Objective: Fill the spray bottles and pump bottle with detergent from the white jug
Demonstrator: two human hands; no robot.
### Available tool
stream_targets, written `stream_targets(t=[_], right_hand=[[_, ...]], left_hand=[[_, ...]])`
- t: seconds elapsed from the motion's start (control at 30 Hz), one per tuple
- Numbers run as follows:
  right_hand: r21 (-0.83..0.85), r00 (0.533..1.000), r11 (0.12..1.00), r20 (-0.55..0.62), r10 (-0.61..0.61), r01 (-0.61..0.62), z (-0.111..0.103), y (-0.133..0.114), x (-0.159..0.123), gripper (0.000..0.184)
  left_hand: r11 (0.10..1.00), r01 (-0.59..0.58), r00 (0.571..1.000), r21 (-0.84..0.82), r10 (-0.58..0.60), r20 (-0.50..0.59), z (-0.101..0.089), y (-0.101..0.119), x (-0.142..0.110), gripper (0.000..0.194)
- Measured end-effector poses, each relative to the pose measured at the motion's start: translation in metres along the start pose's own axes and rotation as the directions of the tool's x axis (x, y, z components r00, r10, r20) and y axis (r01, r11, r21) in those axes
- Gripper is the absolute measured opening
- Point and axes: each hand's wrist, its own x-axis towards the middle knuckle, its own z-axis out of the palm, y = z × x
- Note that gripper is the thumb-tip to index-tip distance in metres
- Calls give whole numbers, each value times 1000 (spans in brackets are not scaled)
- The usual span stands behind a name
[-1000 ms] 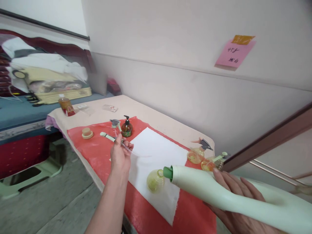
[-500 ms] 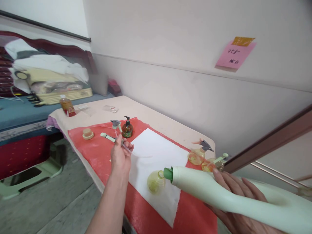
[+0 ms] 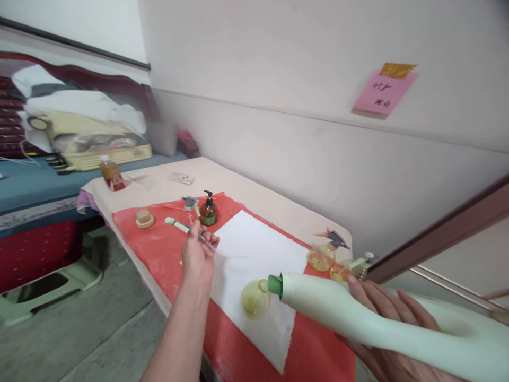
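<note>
My left hand (image 3: 199, 252) is closed on a pale green spray head (image 3: 177, 225) and its clear dip tube (image 3: 233, 256), which trails over the white cloth (image 3: 274, 249). My right hand (image 3: 392, 313) grips a large pale green jug (image 3: 338, 303) that lies tilted, its green spout (image 3: 274, 284) pointing left. Directly by the spout stands a small yellow-green bottle (image 3: 254, 300) with its mouth uncovered and a little liquid at the bottom. Whether spout and mouth touch, I cannot tell.
Beyond my left hand are a dark pump bottle (image 3: 209, 211), a grey-topped sprayer (image 3: 190, 204) and a beige cap (image 3: 144, 218) on the red sheet (image 3: 167, 260). Two yellowish spray bottles (image 3: 323, 255) stand by the wall. A drink bottle (image 3: 112, 174) is at the far left.
</note>
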Motion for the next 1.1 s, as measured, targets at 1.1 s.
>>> stream_targets(t=[1.1], right_hand=[[30,999,999,28,18,-19,-7,0,2,49]], left_hand=[[1000,10,1000,-10,-10,-5,-1,1,1,22]])
